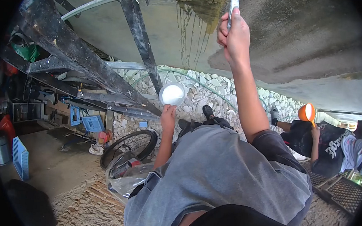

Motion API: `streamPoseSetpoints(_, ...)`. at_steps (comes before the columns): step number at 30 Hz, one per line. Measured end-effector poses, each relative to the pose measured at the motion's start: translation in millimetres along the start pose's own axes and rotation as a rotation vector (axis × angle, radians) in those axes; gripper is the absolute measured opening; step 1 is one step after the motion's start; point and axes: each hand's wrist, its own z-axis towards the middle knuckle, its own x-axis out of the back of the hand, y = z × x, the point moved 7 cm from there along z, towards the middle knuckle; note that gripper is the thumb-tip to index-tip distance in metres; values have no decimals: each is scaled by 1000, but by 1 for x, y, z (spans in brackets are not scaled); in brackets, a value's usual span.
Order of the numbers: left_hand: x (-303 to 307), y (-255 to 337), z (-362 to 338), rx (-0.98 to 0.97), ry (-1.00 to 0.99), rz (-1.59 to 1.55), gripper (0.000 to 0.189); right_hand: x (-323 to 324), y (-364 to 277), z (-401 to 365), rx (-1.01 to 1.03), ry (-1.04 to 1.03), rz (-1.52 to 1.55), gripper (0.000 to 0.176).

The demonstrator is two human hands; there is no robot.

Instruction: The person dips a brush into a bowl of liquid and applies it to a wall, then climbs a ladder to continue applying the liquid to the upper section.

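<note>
My left hand (pixel 168 116) is closed on the edge of a round, pale container (pixel 172 94) that holds white liquid. It is held low, near the metal frame bars. My right hand (pixel 236 35) is raised at the top of the view, its fingers wrapped round the handle of a whitish tool (pixel 234 5). The tool's upper end runs out of the frame. Behind it stands a grey wall (pixel 287 36) with a darker, damp-looking area and drip marks below a stain.
Dark metal beams (pixel 84 60) slant across the left. White rubble (pixel 199 89) and a green hose lie along the wall's foot. A bicycle wheel (pixel 130 147) and blue baskets (pixel 93 123) are at left. At right, a co-worker (pixel 334 142) holds an orange container (pixel 307 112).
</note>
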Motion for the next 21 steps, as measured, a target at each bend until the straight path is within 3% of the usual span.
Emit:
streamPoseSetpoints(3, -1, 2, 5, -25, 9, 2, 14, 8, 9, 17, 108, 25, -100, 41)
streamPoseSetpoints(7, 0, 3, 5, -43, 34, 16, 13, 96, 160, 40, -23, 248, -328, 47)
streamPoseSetpoints(9, 1, 2, 7, -46, 31, 4, 13, 150, 264, 19, -300, 309, -355, 50)
streamPoseSetpoints(11, 4, 6, 7, -67, 32, -16, 13, 228, 400, 2, -808, 382, 9, 50)
streamPoseSetpoints(14, 11, 8, 8, -63, 21, 2, 14, 195, 358, -11, -774, 445, 31, 48)
streamPoseSetpoints(15, 12, 7, 10, -63, 18, 5, 14, 224, 382, 26, -596, 367, -160, 45)
streamPoseSetpoints(17, 9, -1, 8, -59, 13, 18, 14, 153, 276, 43, -496, 264, -79, 41)
streamPoseSetpoints(19, 9, -4, 9, -56, -2, 19, 14, 97, 187, 53, -565, 262, 164, 37)
streamPoseSetpoints(21, 7, -7, 11, -41, -12, 28, 14, 50, 114, 40, -480, 36, 193, 35)
